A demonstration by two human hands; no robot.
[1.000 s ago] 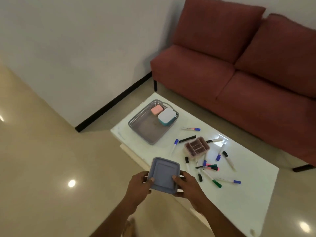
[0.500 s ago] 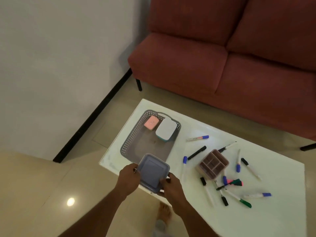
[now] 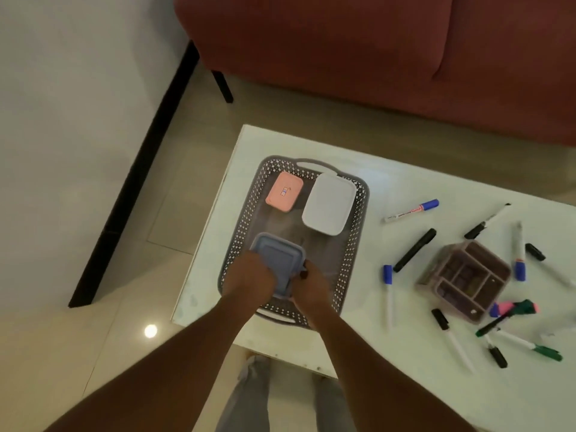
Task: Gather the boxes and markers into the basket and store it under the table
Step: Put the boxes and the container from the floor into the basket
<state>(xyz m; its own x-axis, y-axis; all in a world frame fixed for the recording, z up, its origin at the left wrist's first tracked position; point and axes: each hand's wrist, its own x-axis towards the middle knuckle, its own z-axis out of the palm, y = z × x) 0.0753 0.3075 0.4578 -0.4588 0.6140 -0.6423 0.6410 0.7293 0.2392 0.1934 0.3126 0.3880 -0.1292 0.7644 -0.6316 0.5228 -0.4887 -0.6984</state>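
Note:
A grey perforated basket (image 3: 237, 244) stands on the left end of the white table (image 3: 389, 347). Inside it lie a pink box (image 3: 284, 191) and a white box (image 3: 328, 204) at the far end. Both my hands hold a blue lidded box (image 3: 279, 255) over the near half of the basket: my left hand (image 3: 249, 277) grips its left side, my right hand (image 3: 311, 283) its right side. Several markers lie scattered to the right, among them a black marker (image 3: 414, 250) and a blue-capped marker (image 3: 411, 211). A brown divided box (image 3: 464, 277) sits among them.
A red sofa (image 3: 374, 57) runs along the far side, one black leg (image 3: 223, 85) near the table's corner. A white wall with a black skirting board (image 3: 134, 188) is on the left. My legs (image 3: 246, 397) stand at the table's near edge.
Both hands carried the blue box forward from the table's near edge to above the basket. The camera tilted down and moved closer to the table.

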